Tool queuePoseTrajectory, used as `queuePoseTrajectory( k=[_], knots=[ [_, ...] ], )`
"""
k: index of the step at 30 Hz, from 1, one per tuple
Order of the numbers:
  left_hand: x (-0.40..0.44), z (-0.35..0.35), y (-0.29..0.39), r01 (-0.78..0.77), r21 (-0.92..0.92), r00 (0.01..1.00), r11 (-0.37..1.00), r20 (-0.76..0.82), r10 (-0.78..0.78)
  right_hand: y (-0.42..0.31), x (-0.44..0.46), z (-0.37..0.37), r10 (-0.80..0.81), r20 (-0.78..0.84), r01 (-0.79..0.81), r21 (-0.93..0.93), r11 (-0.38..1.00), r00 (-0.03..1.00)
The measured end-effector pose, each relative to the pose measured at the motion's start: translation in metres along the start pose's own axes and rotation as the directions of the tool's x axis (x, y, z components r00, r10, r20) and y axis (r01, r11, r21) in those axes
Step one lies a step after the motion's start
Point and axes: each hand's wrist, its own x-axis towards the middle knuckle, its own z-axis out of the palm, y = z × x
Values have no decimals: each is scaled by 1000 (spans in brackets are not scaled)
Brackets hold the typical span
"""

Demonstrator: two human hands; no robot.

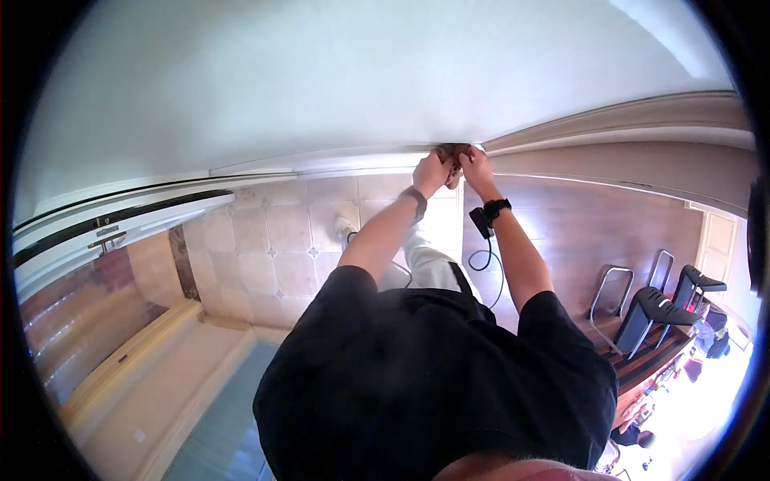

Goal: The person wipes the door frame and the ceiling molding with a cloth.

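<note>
- At the low edge of the pale wall, in the head view, a small brown item sits between both hands; its kind cannot be told.
- The left hand grasps it from the left with curled fingers, and the right hand pinches it from the right. The paired grip probably steadies it while the fingertips work.
- The hands cover much of the item, so any contact between it and the wall cannot be made out.
- A wristband circles the left wrist, a black watch the right. Beside the watch hangs a black device with a looping cable, which could snag during arm movement.
- Below are floor tiles on the left and a wood floor on the right.
- Near left is a white door frame; far right stand metal-legged chairs, well apart from the hands.
</note>
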Motion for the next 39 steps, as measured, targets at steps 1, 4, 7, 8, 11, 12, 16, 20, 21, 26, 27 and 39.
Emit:
queuePoseTrajectory(
  k=[1,4,7,8,11,12,16,20,21,26,27,39],
  knots=[
    [-6,-3,10,-12,-17,1000,1000,-27,12,-9,-6,-9,13,-28,-12,39,999,1000],
    [-26,-16,27,-52,18,999,999,-3,52,-39,-27,-30,59,-78,-47,154,987,995],
    [-53,-43,39,-238,42,962,970,-131,241,-77,-48,-49,-84,-87,111,363,925,993],
    [-62,-56,47,-306,32,932,952,-193,306,-94,-53,-55,-167,-125,203,392,897,978],
    [-87,-99,80,-388,73,871,919,-299,391,-144,-53,-74,-280,-191,331,346,878,941],
    [-97,-112,94,-421,84,845,903,-324,425,-165,-53,-82,-301,-244,379,410,829,922],
    [-130,-151,147,-582,164,658,796,-481,580,-223,-60,-118,-496,-403,613,246,751,769],
    [-151,-172,200,-638,217,570,739,-513,642,-255,-66,-151,-461,-499,640,282,715,734],
    [-153,-174,209,-635,251,552,731,-514,656,-260,-66,-155,-410,-550,666,423,614,727],
    [-149,-165,238,-657,382,492,650,-436,754,-256,-61,-189,-495,-571,714,253,652,655],
    [-147,-161,236,-656,361,518,664,-424,743,-254,-61,-189,-488,-573,712,266,650,659],
    [-156,-203,160,-361,225,784,905,-452,425,-270,-65,-112,-544,-254,596,223,772,800]
  ],
)
